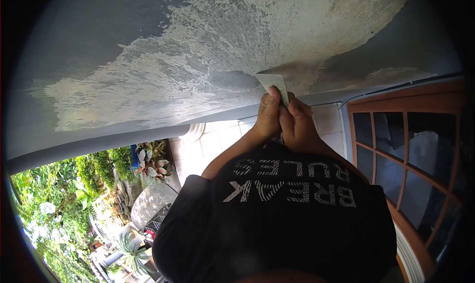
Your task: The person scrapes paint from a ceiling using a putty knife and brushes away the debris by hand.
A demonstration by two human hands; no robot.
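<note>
Both hands closed on the scraper point(273, 81): my left hand point(268, 116) has its thumb up against the pale blade, my right hand point(299, 121) is bunched right beside it, fingers curled. Scraper's up at the patchy wall surface point(208, 50), above my black shirt point(287, 223); can't tell if the edge touches. Brown-framed window point(406, 139) right, plants point(151, 162) lower left.

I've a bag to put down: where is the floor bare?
Tiles look bare between the column base and left hand, and between the right hand and paned window. Crowded: around the pink-leaved plants, and where hands meet at the scraper.
</note>
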